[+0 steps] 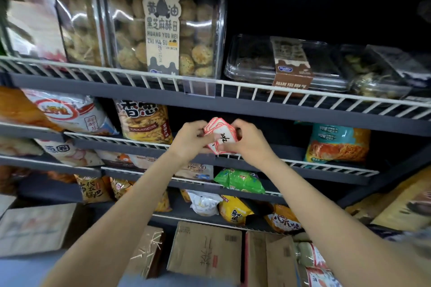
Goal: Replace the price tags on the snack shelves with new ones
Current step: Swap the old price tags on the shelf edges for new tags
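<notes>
A stack of red-and-white price tags [221, 135] is held between both hands in front of the second shelf. My left hand [190, 141] grips the stack's left side from below. My right hand [248, 141] pinches its right side, with the top tag showing handwritten black marks. A clear plastic tag holder [199, 88] hangs on the white wire rail of the top shelf [256, 92], above the hands, and looks see-through with no tag visible in it.
Clear boxes of cookies [163, 30] stand on the top shelf. Snack bags [144, 123] fill the lower tiers, with a blue-orange bag [338, 144] at right. Cardboard boxes [207, 249] sit on the floor below.
</notes>
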